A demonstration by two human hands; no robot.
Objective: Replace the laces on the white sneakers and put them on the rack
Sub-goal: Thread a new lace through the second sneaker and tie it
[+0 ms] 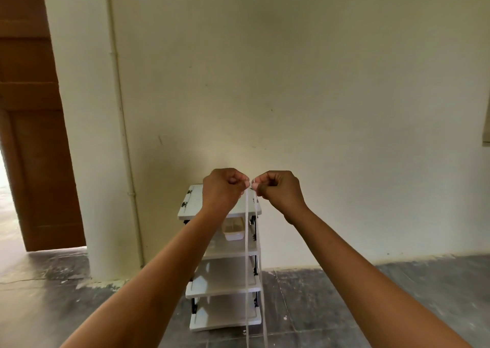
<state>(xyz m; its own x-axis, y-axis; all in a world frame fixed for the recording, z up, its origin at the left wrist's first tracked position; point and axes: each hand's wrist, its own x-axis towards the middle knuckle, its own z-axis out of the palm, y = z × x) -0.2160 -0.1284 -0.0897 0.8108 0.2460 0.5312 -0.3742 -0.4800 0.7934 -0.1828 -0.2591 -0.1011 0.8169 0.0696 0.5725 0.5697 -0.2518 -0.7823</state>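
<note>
Two bare forearms, no sleeves visible. Left hand (pixel 224 188) and right hand (pixel 278 188): no rings, no watch, no gloves.

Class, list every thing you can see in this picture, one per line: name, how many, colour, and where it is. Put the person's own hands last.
lace: one, white; two strands hang down from the hands in front of the rack, lower ends out of frame.
rack: one, white with black side fittings; on the floor against the wall, four shelves.
container: one, pale and see-through; on the rack's second shelf from the top.
wall: one, cream; behind the rack.
pipe: one, cream; runs down the wall at left.
door: one, brown; far left.
floor: grey, mottled.
left hand: one; pinches the lace's top.
right hand: one; pinches the lace's top.
</note>
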